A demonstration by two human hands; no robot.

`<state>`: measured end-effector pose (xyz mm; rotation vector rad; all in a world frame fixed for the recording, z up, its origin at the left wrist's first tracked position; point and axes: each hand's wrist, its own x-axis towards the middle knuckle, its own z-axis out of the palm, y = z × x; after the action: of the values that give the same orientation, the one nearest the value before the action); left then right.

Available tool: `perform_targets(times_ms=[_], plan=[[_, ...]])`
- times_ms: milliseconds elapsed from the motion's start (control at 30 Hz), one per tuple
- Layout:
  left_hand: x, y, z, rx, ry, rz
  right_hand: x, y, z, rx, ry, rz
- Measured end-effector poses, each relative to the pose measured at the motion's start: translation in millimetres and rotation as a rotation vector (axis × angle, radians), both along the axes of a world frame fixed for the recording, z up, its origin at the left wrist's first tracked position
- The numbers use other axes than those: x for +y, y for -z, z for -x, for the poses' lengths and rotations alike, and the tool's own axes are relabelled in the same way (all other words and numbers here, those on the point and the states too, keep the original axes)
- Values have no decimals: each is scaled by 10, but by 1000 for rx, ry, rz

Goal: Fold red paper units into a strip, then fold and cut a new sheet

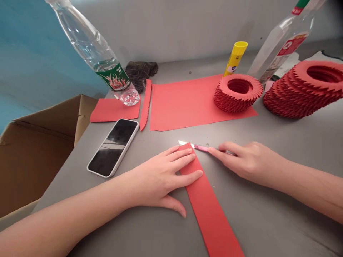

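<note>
The red paper strip (206, 203) lies on the grey bench (257, 217), and its top end is touching the craft knife (200, 147). The left hand (166, 178) is flat on this strip, its grip spread wide and pressing the paper down. The right hand (249, 162) comes low from the other side, its grip pinching the knife's pink handle, with the blade pointing left.

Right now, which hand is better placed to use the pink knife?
Probably the right hand: it holds the pink-handled craft knife, while the left hand lies flat on the long red paper strip.
</note>
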<state>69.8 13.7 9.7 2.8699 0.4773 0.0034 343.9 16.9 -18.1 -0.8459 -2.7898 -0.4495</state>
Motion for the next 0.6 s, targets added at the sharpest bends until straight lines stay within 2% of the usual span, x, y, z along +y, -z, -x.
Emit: perform_targets(times_ms=[133,233,300,433,533,600], plan=[[1,-5,1,44,-2,-47,143,-27,102,10,36,-40],[-48,-30,-18,60,-11,-128,77,-89,3,82,50,-37],[-127,-48,-48,95,-81,-227,-59,-164,-142,128,96,-43],[-343,-80,-156,215,-342,-411,-467,-372,-423,169,274,-102],[-453,-126,-269,265,-509,-418,-820,-466,-499,170,398,-86],[-470,-178,-333,253,-573,-399,-1046,-454,-499,188,450,-57]])
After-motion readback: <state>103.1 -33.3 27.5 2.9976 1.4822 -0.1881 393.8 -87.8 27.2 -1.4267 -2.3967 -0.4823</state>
